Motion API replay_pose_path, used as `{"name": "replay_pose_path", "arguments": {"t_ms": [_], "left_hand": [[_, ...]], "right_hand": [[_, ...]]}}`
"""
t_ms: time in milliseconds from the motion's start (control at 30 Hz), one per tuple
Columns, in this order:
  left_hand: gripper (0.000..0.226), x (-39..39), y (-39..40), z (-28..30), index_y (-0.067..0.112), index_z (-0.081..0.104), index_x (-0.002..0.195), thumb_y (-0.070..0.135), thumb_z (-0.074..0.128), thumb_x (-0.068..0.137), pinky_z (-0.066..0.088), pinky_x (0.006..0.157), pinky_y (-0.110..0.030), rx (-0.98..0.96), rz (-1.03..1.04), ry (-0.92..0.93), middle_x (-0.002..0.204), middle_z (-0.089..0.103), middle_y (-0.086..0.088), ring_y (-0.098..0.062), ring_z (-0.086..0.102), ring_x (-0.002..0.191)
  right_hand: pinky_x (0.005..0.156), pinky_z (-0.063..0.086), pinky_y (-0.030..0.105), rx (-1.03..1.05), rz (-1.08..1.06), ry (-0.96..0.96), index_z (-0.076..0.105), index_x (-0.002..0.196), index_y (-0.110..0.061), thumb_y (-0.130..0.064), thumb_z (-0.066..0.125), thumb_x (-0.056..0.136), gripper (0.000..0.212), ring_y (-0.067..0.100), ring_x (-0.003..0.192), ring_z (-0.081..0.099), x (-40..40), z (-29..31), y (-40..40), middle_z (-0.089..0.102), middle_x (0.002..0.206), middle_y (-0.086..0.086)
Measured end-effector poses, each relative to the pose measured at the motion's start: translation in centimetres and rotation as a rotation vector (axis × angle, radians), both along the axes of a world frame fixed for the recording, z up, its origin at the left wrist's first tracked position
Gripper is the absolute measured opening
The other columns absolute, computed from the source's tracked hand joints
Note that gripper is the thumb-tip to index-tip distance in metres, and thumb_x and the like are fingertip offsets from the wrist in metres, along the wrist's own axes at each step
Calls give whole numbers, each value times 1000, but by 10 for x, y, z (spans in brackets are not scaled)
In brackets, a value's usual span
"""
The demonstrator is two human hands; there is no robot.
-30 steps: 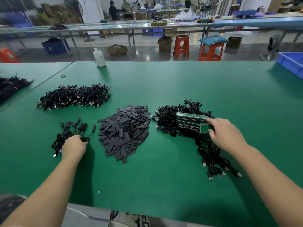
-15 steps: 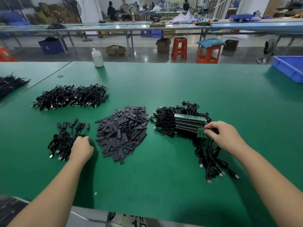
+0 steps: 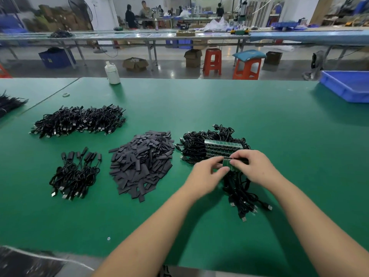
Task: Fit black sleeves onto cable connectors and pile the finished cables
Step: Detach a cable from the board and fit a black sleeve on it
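1. In the head view, our left hand (image 3: 207, 173) and right hand (image 3: 252, 166) meet over the pile of unsleeved cables (image 3: 215, 148) on the green surface (image 3: 259, 120), toward its near-right part.
2. Both grips are curled and pinching one small green circuit-board connector (image 3: 227, 163) at the near end of the stacked row of boards (image 3: 223, 145); we judge we are freeing one cable from the tangle.
3. The heap of black sleeves (image 3: 141, 162) lies just left of that pile, near enough to reach for the next step.
4. The small pile of finished cables (image 3: 75, 172) sits toward the near-left, sleeved ends fanned to the far side; a larger cable pile (image 3: 79, 120) lies beyond it.
5. A white bottle (image 3: 112, 73) stands at the far edge and a blue bin (image 3: 347, 86) at the far-right corner, both well apart from the work.
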State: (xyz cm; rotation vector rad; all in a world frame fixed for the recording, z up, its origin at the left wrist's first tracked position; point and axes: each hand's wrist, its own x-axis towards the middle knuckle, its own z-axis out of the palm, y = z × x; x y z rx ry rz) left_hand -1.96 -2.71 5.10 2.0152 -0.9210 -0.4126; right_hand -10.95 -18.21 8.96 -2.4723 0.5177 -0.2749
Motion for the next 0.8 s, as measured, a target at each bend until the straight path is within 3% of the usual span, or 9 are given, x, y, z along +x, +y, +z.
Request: {"name": "replay_pose_path", "arguments": {"t_ms": [67, 133, 233, 333, 500, 667, 800], "left_hand": [[22, -9, -12, 8, 16, 60, 81, 34, 60, 94, 54, 72, -40, 7, 49, -32, 71, 62, -4, -26, 67, 71], [30, -11, -16, 11, 16, 51, 70, 31, 59, 95, 53, 67, -43, 20, 86, -45, 62, 54, -2, -29, 66, 66], [36, -16, -18, 13, 23, 44, 64, 33, 57, 95, 52, 65, -39, 54, 143, -152, 60, 53, 2, -29, 64, 65], [38, -21, -20, 13, 24, 38, 64, 33, 55, 97, 41, 59, -37, 32, 229, -306, 61, 53, -1, -31, 55, 66], [27, -26, -22, 19, 17, 56, 77, 32, 50, 99, 41, 60, -38, -23, 301, -465, 71, 67, -10, -37, 58, 69], [25, -10, -12, 26, 16, 63, 80, 32, 55, 98, 48, 63, -37, -117, 406, -261, 67, 66, -3, -26, 60, 66], [27, 22, 10, 28, 21, 66, 73, 32, 58, 96, 44, 59, -29, -157, 314, -29, 74, 73, 6, -13, 51, 54]], "right_hand": [[66, 40, 18, -5, 3, -16, 62, 82, -42, -27, 68, 92, 19, 5, 80, 61, -1, 1, 0, 63, 80, -26], [65, 38, 14, -2, -3, -33, 65, 83, -40, -29, 68, 92, 14, -1, 79, 59, -2, 1, 0, 62, 78, -26], [67, 36, 23, -20, -44, -63, 74, 88, -30, -30, 68, 92, 7, 6, 79, 57, -1, 1, 5, 63, 78, -19], [71, 34, 25, -100, -87, -146, 79, 91, -20, -25, 68, 92, 12, 14, 81, 56, 0, 4, 14, 67, 80, -7], [80, 43, 35, -145, -158, -253, 78, 95, -12, -20, 64, 94, 16, 27, 91, 58, 2, 6, 26, 68, 87, 6], [81, 45, 34, -108, -204, -238, 76, 100, -12, -23, 62, 96, 18, 23, 92, 60, -2, 14, 11, 71, 94, 3], [77, 39, 28, -78, -218, -199, 75, 101, -16, -25, 60, 99, 17, 15, 85, 57, -7, 18, -17, 67, 89, -6]]}}
